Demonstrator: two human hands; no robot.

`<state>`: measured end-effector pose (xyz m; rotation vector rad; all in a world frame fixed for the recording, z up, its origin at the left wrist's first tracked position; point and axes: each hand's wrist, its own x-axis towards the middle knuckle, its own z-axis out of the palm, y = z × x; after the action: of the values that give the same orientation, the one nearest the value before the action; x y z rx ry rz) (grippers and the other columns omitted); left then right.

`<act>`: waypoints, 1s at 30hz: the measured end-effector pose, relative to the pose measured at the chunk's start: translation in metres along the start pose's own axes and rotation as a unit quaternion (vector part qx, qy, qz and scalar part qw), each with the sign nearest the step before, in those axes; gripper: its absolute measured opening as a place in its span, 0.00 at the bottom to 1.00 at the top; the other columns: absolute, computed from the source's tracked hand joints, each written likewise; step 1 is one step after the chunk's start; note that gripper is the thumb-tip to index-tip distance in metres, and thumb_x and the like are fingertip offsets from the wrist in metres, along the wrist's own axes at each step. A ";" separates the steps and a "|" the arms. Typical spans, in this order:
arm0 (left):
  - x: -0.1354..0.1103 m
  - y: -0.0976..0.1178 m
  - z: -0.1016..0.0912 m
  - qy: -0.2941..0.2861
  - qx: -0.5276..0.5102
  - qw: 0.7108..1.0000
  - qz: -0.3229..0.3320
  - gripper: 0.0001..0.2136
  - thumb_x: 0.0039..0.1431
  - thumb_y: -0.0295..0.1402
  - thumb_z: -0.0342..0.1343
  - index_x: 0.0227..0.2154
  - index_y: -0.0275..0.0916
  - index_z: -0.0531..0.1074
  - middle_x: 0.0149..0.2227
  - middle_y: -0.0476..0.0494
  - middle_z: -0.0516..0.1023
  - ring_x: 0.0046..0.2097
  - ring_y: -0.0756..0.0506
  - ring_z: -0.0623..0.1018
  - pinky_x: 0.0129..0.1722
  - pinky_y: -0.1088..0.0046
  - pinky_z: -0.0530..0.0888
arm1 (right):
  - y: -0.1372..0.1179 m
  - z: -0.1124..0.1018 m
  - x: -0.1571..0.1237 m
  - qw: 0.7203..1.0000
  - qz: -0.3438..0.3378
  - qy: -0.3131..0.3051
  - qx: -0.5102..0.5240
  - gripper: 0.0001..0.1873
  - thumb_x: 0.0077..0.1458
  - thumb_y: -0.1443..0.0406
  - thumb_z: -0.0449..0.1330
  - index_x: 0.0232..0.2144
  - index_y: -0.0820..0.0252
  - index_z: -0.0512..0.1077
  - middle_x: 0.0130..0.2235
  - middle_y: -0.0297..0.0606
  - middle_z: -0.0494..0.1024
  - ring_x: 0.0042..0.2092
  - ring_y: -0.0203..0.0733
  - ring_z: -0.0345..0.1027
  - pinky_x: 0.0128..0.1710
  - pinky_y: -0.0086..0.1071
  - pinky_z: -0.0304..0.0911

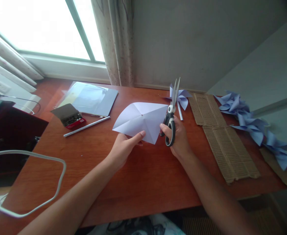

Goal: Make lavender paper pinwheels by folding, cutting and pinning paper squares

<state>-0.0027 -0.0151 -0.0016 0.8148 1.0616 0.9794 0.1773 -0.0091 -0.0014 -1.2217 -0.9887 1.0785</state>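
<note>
A creased pale sheet of paper (pixel 138 120) with a small dark spot at its middle is held above the table. My left hand (pixel 126 143) pinches its near edge, thumb on top and fingers underneath. In my right hand (pixel 179 137) is a pair of scissors (pixel 171 114) with black and white handles, blades pointing up and away and slightly parted. The right hand is at the paper's right edge; whether its fingers also grip the paper, I cannot tell. Behind the scissors lies a paper pinwheel (pixel 181 98) on a rolled paper stick.
Corrugated cardboard (pixel 228 147) lies at right, beside several folded pinwheels (pixel 248 122). On the left are an open red box (pixel 75 122) of small metal pieces, a paper stick (pixel 87 126) and a plastic-sleeved paper stack (pixel 92 98). A white cable (pixel 62 176) loops at the left front.
</note>
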 end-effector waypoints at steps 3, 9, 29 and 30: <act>0.000 0.001 0.000 -0.007 0.002 1.000 -0.002 0.15 0.51 0.41 0.70 0.36 0.34 0.81 0.33 0.41 0.82 0.32 0.47 0.77 0.30 0.75 0.74 | 0.002 -0.001 0.001 1.000 0.002 0.006 -0.004 0.14 0.49 0.61 0.69 0.33 0.54 0.67 0.27 0.27 0.66 0.27 0.34 0.60 0.25 0.31 0.59; 0.000 -0.001 0.000 -0.009 0.009 1.000 -0.006 0.14 0.50 0.41 0.70 0.34 0.34 0.81 0.31 0.41 0.83 0.31 0.47 0.78 0.30 0.75 0.74 | 0.002 -0.001 0.000 1.000 0.005 0.007 -0.002 0.12 0.49 0.62 0.68 0.34 0.54 0.68 0.27 0.26 0.67 0.27 0.34 0.60 0.25 0.30 0.59; 0.001 0.001 0.000 -0.010 -0.004 1.000 -0.016 0.15 0.51 0.40 0.69 0.36 0.34 0.81 0.31 0.41 0.82 0.32 0.46 0.78 0.31 0.74 0.74 | 0.002 -0.003 0.001 1.000 0.011 -0.012 -0.021 0.12 0.51 0.60 0.68 0.31 0.53 0.66 0.26 0.29 0.68 0.27 0.37 0.60 0.26 0.33 0.59; 0.000 0.001 0.000 -0.008 -0.005 1.000 -0.017 0.15 0.51 0.40 0.70 0.36 0.34 0.81 0.31 0.41 0.82 0.32 0.46 0.78 0.31 0.73 0.74 | 0.002 -0.003 0.001 1.000 0.011 -0.012 -0.023 0.13 0.51 0.60 0.68 0.31 0.53 0.66 0.26 0.29 0.68 0.27 0.37 0.60 0.26 0.33 0.59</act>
<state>-0.0029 -0.0142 -0.0006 0.7934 1.0526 0.9472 0.1798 -0.0085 -0.0041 -1.2628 -1.0248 1.0947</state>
